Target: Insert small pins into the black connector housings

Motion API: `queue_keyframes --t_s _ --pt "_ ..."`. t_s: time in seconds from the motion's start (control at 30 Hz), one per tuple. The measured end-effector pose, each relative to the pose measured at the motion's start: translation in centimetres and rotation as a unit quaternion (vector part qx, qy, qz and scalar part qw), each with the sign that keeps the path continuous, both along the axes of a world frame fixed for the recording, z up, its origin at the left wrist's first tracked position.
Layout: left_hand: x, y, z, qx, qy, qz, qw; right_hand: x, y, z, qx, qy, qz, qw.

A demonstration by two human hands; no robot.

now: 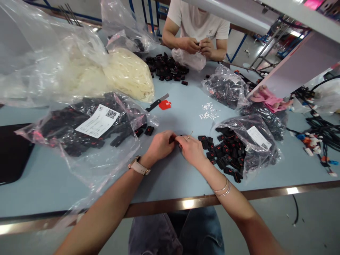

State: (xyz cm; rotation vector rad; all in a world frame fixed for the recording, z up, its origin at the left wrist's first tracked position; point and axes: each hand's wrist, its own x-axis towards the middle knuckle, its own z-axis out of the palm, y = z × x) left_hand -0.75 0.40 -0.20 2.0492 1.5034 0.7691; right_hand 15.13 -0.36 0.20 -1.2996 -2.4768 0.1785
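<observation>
Both hands meet near the desk's (170, 170) front edge: left hand (159, 146) and right hand (191, 150) pinched shut together on a small black connector (177, 139), loose connector pile (225, 152) just beside.

Bright, even overhead light; glare on the plastic bags (39, 53) far left, and the table edge (186, 203) bows from wide-angle distortion.

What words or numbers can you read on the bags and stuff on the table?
No text reads clearly.
White label on the left bag of black parts: QR code and printed lines, too small to read.
White label on the right bag: print too blurred.
Logo on the other person's shirt: too small.
</observation>
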Motion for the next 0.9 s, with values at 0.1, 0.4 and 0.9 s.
queue_keyframes --t_s 0.1,0.4,0.9 --pt "-0.1 0.0 -0.2 0.006 0.005 0.003 1.000 0.3 0.1 -0.3 -0.014 0.062 -0.037 0.997" --pt "-0.1 0.2 -0.2 0.013 0.005 0.003 1.000 0.6 0.1 -0.7 -0.007 0.092 -0.019 0.996" --pt "-0.2 0.1 -0.3 0.024 -0.011 -0.023 0.999 1.7 0.0 0.9 0.087 0.382 -0.077 0.917"
